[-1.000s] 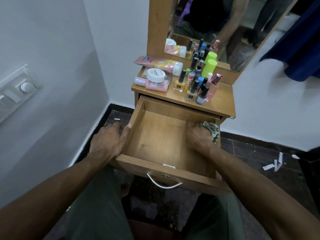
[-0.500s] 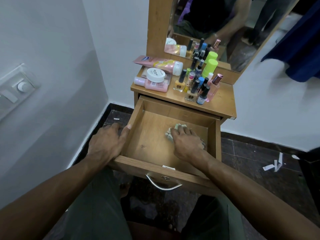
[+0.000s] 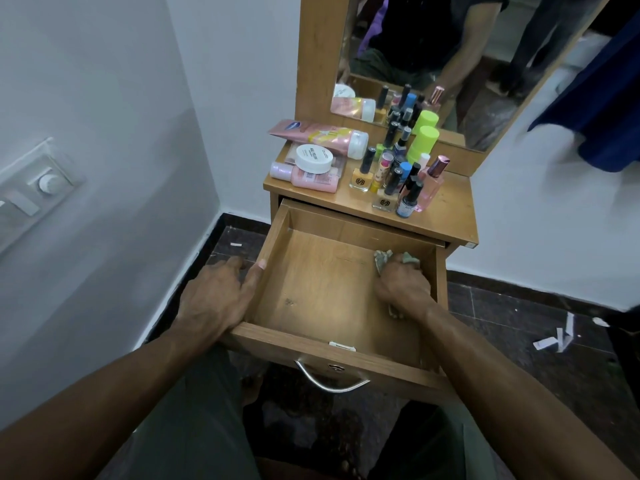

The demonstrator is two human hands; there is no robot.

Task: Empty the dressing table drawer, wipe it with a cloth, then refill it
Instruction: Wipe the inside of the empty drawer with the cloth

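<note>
The wooden drawer (image 3: 273, 251) is pulled out of the dressing table, and only the cloth and my right hand are inside it. My left hand (image 3: 216, 296) grips its left wall, thumb inside and fingers outside. My right hand (image 3: 403, 285) grips a crumpled greenish cloth (image 3: 382, 258) and presses it on the drawer floor near the back right corner. On the tabletop (image 3: 450, 216) stand several nail polish bottles (image 3: 391, 183), a pink tube (image 3: 322, 135), a white jar (image 3: 314, 158), a pink bottle (image 3: 311, 178) and a green container (image 3: 421, 140).
A mirror (image 3: 433, 53) rises behind the tabletop. A switch panel (image 3: 38, 188) sits on the left wall. Dark blue fabric (image 3: 595, 109) hangs at the right. Paper scraps (image 3: 561, 336) lie on the dark floor. The drawer has a metal handle (image 3: 330, 381) at its front.
My right hand has slid the cloth from the drawer's middle towards the back right corner. My left hand has stayed on the left wall.
</note>
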